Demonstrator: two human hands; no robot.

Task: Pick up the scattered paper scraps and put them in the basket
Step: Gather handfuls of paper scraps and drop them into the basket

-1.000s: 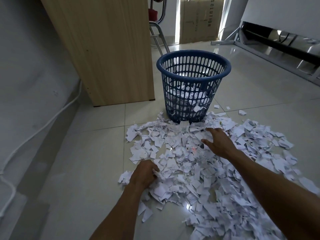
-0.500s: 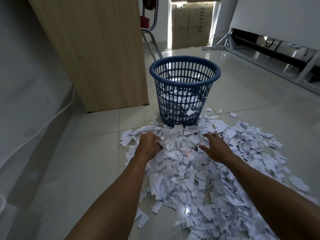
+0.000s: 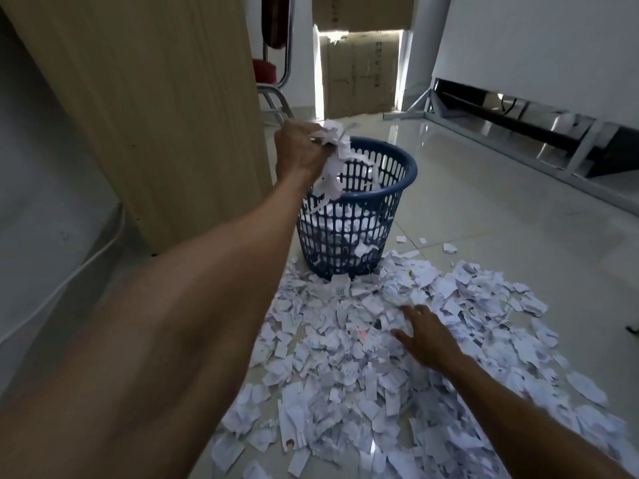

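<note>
Scraps bunched in left hand, seemingly above basket.

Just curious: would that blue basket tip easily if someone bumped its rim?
Probably light: the blue basket has thin slotted plastic walls. Its base looks narrower than its rim, so it might tip. The paper scraps inside likely steady it slightly.

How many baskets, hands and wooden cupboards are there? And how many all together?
Blue basket: 1
Hands: 2 (left hand, right hand)
Wooden cupboard: 1
Total: 4
The paper scraps are too many to count.
</note>
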